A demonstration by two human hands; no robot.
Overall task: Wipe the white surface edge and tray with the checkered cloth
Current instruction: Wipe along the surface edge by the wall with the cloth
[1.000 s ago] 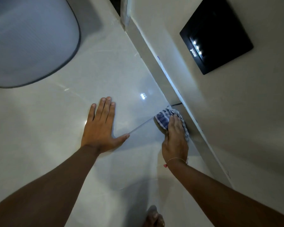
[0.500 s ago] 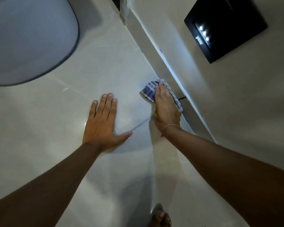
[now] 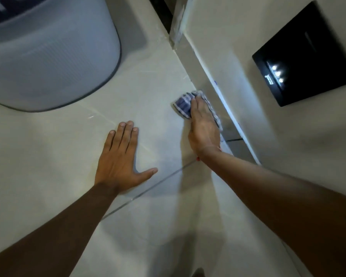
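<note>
A glossy white tiled surface fills the view, bounded on the right by a raised edge strip at the foot of a wall. My right hand presses a blue-and-white checkered cloth flat on the surface right beside that edge. The cloth sticks out past my fingertips and along the hand's right side. My left hand lies flat on the surface to the left, fingers together, thumb spread, holding nothing. No tray can be made out.
A large grey rounded object with a dark rim covers the upper left. A black panel with three small lights is on the wall at right. A dark grout line crosses the surface below my hands. A toe shows at the bottom.
My right hand has slid the cloth further away along the edge strip, past the grout line. The left hand has stayed planted in place.
</note>
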